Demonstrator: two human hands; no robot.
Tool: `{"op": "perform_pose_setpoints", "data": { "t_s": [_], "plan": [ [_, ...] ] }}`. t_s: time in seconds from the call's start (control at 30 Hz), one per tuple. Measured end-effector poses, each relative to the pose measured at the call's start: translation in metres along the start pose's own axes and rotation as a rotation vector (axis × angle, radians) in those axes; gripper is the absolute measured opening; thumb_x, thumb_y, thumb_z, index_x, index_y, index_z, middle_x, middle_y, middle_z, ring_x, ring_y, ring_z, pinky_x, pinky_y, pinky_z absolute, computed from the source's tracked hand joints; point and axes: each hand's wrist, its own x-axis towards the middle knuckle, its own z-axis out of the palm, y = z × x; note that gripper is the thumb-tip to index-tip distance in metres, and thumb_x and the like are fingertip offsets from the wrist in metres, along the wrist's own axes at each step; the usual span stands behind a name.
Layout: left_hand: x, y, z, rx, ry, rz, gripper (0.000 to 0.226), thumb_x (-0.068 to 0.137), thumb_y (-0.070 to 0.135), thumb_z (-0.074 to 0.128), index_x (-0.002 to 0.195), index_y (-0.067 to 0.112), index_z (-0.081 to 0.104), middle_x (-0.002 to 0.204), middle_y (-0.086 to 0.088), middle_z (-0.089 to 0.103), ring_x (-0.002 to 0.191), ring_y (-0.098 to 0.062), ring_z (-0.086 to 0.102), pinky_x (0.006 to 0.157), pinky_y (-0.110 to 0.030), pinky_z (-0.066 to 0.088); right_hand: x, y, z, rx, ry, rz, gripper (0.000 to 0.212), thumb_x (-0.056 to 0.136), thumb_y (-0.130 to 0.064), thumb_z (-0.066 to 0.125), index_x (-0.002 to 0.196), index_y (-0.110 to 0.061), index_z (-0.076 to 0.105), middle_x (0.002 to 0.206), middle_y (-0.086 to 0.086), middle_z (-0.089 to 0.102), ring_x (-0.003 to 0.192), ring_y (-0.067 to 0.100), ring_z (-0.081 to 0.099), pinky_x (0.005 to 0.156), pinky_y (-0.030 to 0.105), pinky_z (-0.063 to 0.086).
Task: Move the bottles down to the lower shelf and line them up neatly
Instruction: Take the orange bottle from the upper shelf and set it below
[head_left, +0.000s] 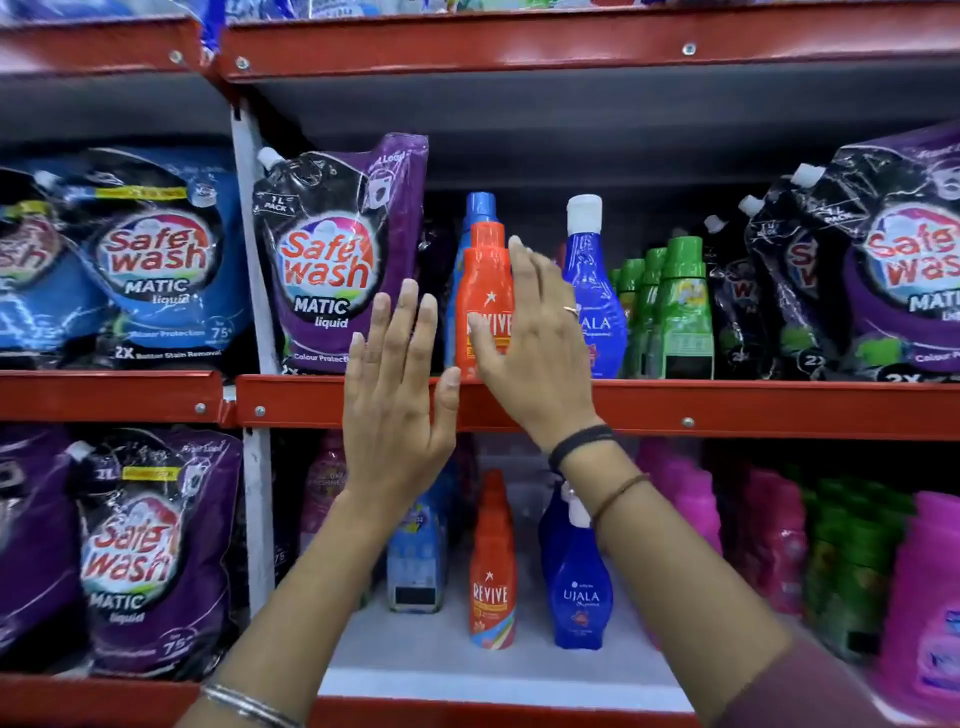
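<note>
On the upper shelf (727, 410) an orange Revive bottle (483, 296) stands in front of a blue-capped bottle (480, 208), with a blue Ujala bottle (597, 291) to its right. My right hand (535, 343) is open, fingers spread, just in front of the orange bottle's right side. My left hand (400, 379) is open below and to the left of that bottle, over the shelf edge. On the lower shelf (498, 691) stand another orange Revive bottle (492, 571), a blue Ujala bottle (579, 587) and a light-blue bottle (415, 556).
Safewash pouches (332, 260) fill the left of both shelves and the far right (904, 260) of the upper one. Green bottles (675, 312) stand right of the Ujala bottle. Pink bottles (779, 540) and green ones crowd the lower shelf's right side.
</note>
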Motion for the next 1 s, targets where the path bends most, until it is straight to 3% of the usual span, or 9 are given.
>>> {"op": "perform_pose_setpoints", "data": {
  "t_s": [0.23,0.4,0.53,0.73,0.87,1.0],
  "plan": [
    [-0.011,-0.025,0.022,0.005,-0.094,-0.003,0.058,0.1,0.033,0.033,0.152,0.012,0.019,0.161,-0.005,0.017,0.15,-0.019,0.01,0.12,-0.048,0.017,0.017,-0.01,0.03,-0.259,-0.09,0.2,0.092,0.081,-0.047,0.059,0.142,0.001,0.011,0.126,0.018,0.046,0.107,0.033,0.055,0.074,0.04,0.049],
    [-0.018,-0.036,0.036,0.159,-0.12,-0.018,0.059,0.101,0.039,0.026,0.152,0.013,0.019,0.161,-0.004,0.016,0.149,-0.017,0.01,0.121,-0.037,0.006,0.019,-0.007,0.032,-0.189,-0.028,0.254,0.063,0.075,-0.046,0.064,0.115,-0.003,0.041,0.114,0.015,0.055,0.099,0.035,0.059,0.069,0.039,0.046],
    [-0.019,-0.041,0.042,0.211,-0.104,0.004,0.059,0.101,0.04,0.025,0.153,0.013,0.018,0.161,-0.004,0.017,0.149,-0.019,0.011,0.121,-0.038,0.007,0.015,-0.004,0.026,-0.008,0.034,0.248,0.063,0.072,-0.047,0.067,0.117,-0.008,0.046,0.112,0.01,0.058,0.099,0.03,0.059,0.072,0.036,0.044],
    [-0.021,-0.041,0.045,0.231,-0.071,0.022,0.058,0.101,0.038,0.025,0.152,0.011,0.019,0.161,-0.005,0.018,0.149,-0.02,0.013,0.121,-0.041,0.01,0.01,-0.01,0.002,0.145,0.271,0.209,0.071,0.07,-0.049,0.071,0.125,-0.01,0.047,0.114,0.005,0.062,0.097,0.019,0.06,0.082,0.026,0.044],
    [-0.023,-0.041,0.044,0.253,-0.066,0.057,0.057,0.102,0.037,0.023,0.152,0.01,0.02,0.16,-0.006,0.02,0.148,-0.021,0.016,0.121,-0.042,0.011,-0.002,-0.011,-0.012,0.196,0.263,0.234,0.072,0.067,-0.054,0.072,0.122,-0.013,0.051,0.113,0.0,0.064,0.097,0.011,0.06,0.08,0.013,0.04],
    [-0.028,-0.037,0.044,0.261,-0.073,0.089,0.056,0.102,0.036,0.024,0.152,0.011,0.019,0.16,-0.006,0.021,0.148,-0.02,0.015,0.121,-0.043,0.007,-0.036,-0.006,-0.02,0.211,0.214,0.306,0.075,0.062,-0.055,0.074,0.122,-0.016,0.051,0.114,0.0,0.066,0.098,0.013,0.063,0.087,0.031,0.051]
  ]
}}
